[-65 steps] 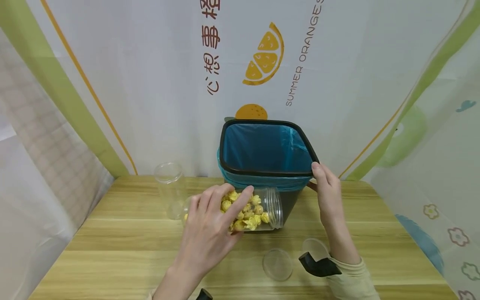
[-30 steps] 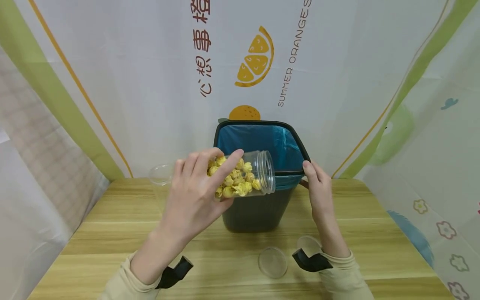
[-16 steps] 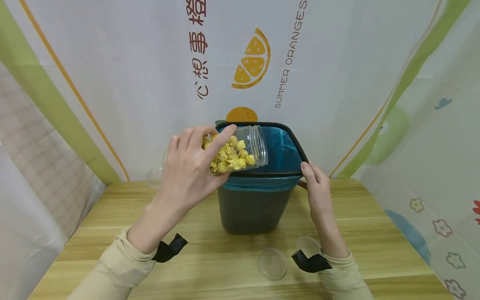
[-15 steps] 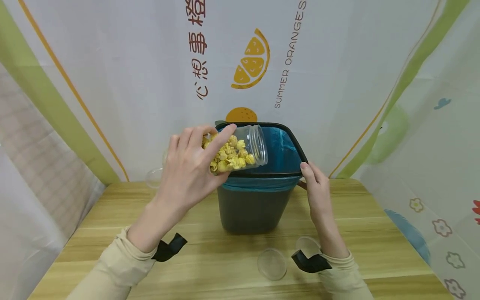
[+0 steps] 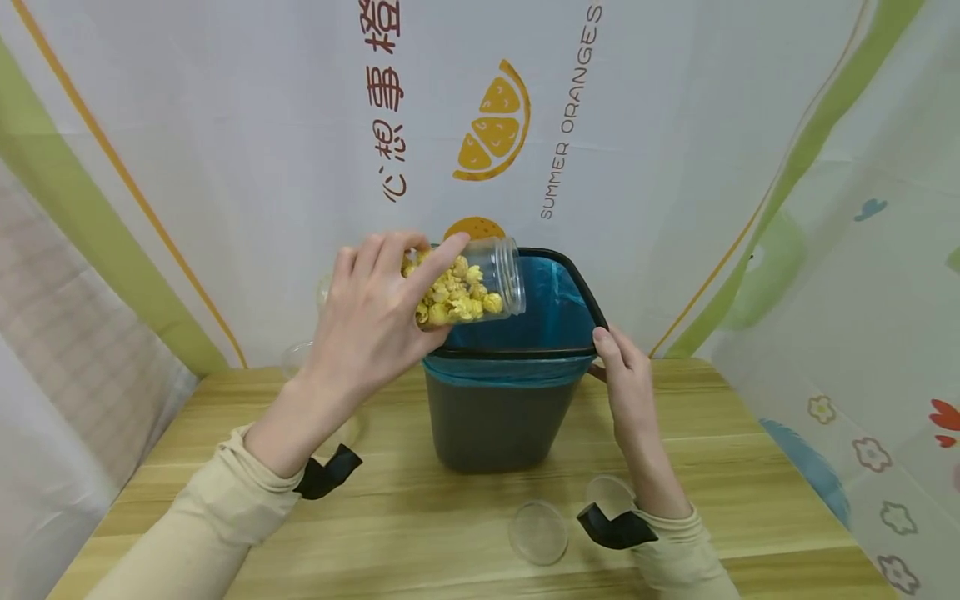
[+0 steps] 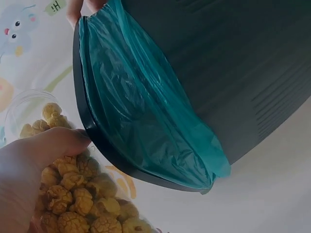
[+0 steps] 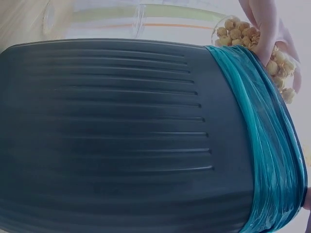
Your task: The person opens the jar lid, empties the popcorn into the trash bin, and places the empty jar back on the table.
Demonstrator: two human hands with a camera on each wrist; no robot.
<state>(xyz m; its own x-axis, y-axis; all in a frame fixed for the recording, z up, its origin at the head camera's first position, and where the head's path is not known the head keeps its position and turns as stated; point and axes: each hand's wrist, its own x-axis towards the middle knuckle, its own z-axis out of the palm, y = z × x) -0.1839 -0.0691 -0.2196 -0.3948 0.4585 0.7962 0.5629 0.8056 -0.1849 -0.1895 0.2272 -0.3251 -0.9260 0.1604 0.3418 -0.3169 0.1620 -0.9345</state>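
Note:
In the head view my left hand grips a clear plastic jar tipped on its side, its uncapped mouth pointing right over the trash can's opening. Yellow popcorn fills the lower side of the jar. Below it stands a dark grey trash can, lined with a blue bag folded over under a black rim. My right hand pinches the rim at its right front corner. The left wrist view shows the popcorn close beside the bin's rim.
Two clear round lids lie on the wooden table: one lid in front of the bin, another lid by my right wrist. A second clear container stands behind my left forearm, mostly hidden. A printed curtain closes off the back.
My left hand has raised the jar from in front of the bin, up and slightly left, to over its opening. My right hand has stayed on the rim.

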